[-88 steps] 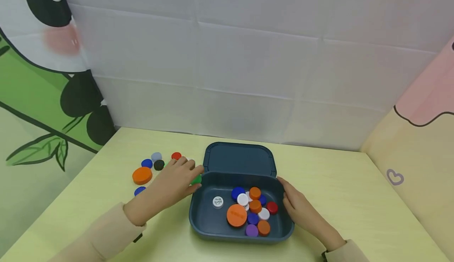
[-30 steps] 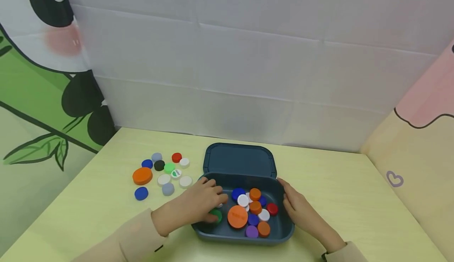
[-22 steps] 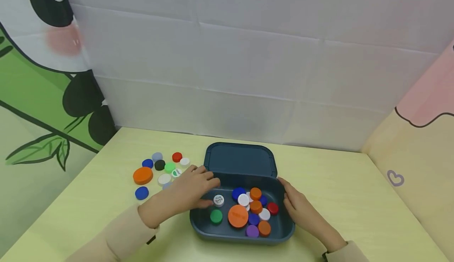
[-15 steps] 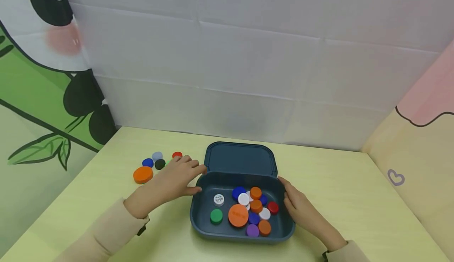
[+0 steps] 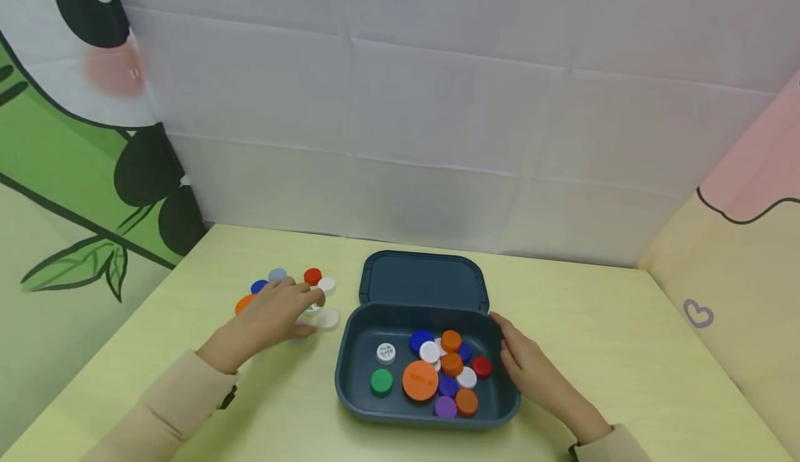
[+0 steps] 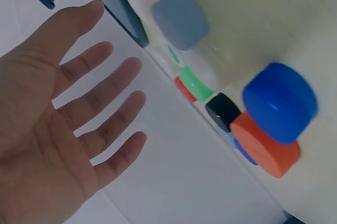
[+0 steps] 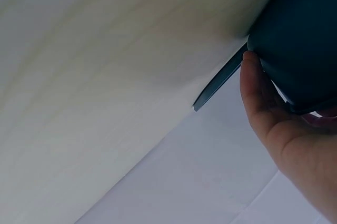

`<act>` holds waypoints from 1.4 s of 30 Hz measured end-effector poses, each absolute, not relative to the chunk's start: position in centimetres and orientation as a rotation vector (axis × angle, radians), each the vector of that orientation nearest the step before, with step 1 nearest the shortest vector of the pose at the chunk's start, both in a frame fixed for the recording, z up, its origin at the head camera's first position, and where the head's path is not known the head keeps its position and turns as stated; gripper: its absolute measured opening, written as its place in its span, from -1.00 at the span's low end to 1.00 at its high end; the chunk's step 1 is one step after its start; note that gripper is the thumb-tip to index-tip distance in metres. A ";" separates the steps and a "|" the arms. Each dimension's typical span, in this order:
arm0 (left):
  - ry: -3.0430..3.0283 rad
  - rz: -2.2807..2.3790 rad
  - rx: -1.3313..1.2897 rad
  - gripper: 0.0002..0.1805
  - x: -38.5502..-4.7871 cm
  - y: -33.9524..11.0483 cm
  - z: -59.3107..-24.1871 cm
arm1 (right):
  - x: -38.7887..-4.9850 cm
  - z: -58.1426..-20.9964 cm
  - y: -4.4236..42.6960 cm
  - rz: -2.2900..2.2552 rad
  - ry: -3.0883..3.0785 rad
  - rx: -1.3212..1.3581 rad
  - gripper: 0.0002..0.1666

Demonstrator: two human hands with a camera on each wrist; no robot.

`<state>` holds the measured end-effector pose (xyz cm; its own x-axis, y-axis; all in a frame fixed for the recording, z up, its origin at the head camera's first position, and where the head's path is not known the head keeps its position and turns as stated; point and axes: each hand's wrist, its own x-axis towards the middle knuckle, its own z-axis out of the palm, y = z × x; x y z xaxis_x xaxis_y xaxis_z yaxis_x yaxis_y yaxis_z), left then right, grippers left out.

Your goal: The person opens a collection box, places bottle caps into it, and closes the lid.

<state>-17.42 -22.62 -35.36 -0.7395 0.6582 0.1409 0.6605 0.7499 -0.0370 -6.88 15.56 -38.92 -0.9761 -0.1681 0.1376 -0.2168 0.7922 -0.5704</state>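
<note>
The left hand [image 5: 265,319] hovers over loose bottle caps at the left of the table, its fingers spread and loosely bent. In the left wrist view the same hand [image 6: 79,108] has nothing between its fingers; grey [image 6: 180,19], green [image 6: 196,83], black [image 6: 222,111] and blue [image 6: 280,103] caps lie beside it. The right hand [image 5: 544,378] holds the right wall of the dark blue box [image 5: 425,418]. Inside the box are several caps, among them a green cap [image 5: 381,382], a white cap [image 5: 385,353] and a large orange cap [image 5: 420,381].
The box's lid [image 5: 423,281] lies flat behind it. White caps [image 5: 327,319], a red cap [image 5: 312,276] and a blue cap [image 5: 259,286] are on the table around the left hand. A white sheet [image 5: 437,135] hangs behind the table [image 5: 594,316].
The left hand has let go of the green cap, which now lies in the box, and moved left and back over the loose caps. The right hand has stayed at the box.
</note>
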 end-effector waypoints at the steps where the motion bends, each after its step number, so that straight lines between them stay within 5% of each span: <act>1: -2.806 -0.015 -1.056 -0.62 -17.5 -22.8 -35.5 | -6.9 -39.0 15.6 0.936 -2.901 0.309 -0.43; 29: -2.829 -0.016 -1.063 -0.68 -17.9 -23.1 -38.1 | -8.5 -39.1 17.0 0.981 -2.923 0.335 -0.43; 42: -2.766 0.009 -1.032 -0.65 -18.2 -22.1 -36.0 | -9.1 -39.1 17.4 0.966 -2.919 0.352 -0.44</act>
<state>-18.15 -22.09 -35.98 -0.7399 0.6497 0.1745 0.6486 0.7578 -0.0714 -9.14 17.45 -39.10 -0.9730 -0.2002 0.1150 -0.2292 0.7792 -0.5833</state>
